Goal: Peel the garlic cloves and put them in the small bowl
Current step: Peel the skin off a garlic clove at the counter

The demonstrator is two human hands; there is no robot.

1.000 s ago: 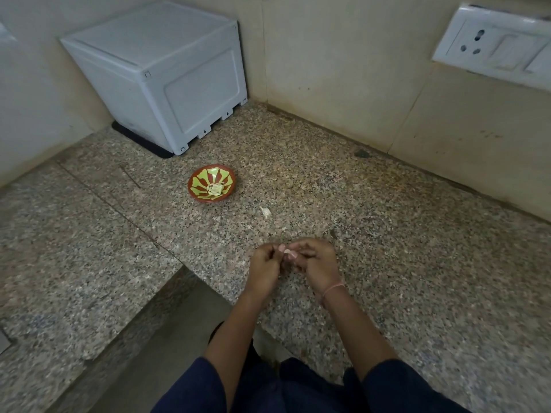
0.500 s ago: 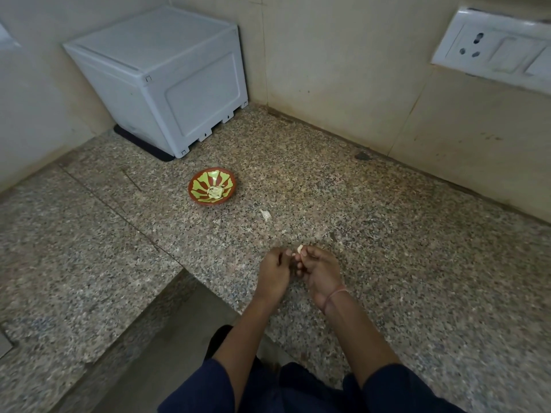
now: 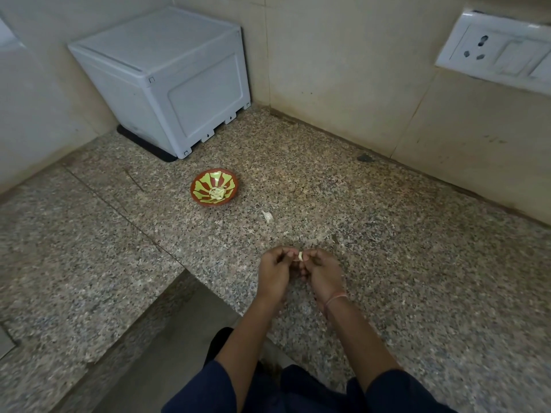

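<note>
Items I see from the head camera:

1. Garlic clove point(image 3: 300, 256): pale, held up between both sets of fingertips, above the worktop point(image 3: 417, 263) near its front edge.
2. Left hand point(image 3: 275, 271): fingers curled, pinching the clove from the left side.
3. Right hand point(image 3: 323, 272): fingers curled, pinching the same clove from the right. There is a thin thread band point(image 3: 335, 299) on the wrist.
4. Small bowl point(image 3: 214, 190): red-brown with yellow-green rays, standing upright on the worktop, well apart from my hands and towards the back-left corner. Pale cloves point(image 3: 216, 194) lie in its middle; I cannot count them.
5. Scrap of garlic skin point(image 3: 267, 216): white, loose on the worktop, between the hands and the bowl.
6. White plastic box point(image 3: 167, 81): in the back-left corner, sitting on a black mat point(image 3: 143, 146), just behind the bowl.
7. Socket plate point(image 3: 495, 59): white, on the wall at upper right.
8. Dark spot point(image 3: 365, 158): where the worktop meets the back wall.
9. Dark blue sleeves point(image 3: 396, 391): at the bottom of the view.
</note>
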